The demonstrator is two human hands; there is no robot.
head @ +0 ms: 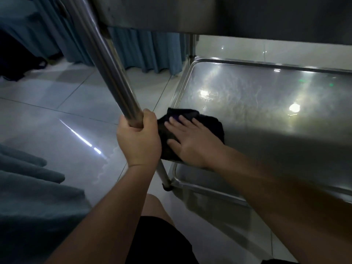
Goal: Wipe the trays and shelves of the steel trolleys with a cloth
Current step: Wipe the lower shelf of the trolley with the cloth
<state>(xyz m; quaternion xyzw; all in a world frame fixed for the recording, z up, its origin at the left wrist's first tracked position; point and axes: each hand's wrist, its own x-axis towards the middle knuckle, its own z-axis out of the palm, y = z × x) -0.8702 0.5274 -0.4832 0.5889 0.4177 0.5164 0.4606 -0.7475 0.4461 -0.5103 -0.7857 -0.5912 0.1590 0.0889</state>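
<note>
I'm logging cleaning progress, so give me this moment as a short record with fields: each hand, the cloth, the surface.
left hand: grips the trolley's upright steel post
right hand: flat, pressing the cloth
cloth: dark, bunched, at the near-left corner of the shelf
surface: bottom steel shelf, streaked, reflecting lights
above: upper tray's underside

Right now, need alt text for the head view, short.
A person's right hand presses a dark cloth flat on the near left corner of a steel trolley's bottom shelf, while the left hand grips the trolley's leg. Tiled floor and blue curtains lie behind.
</note>
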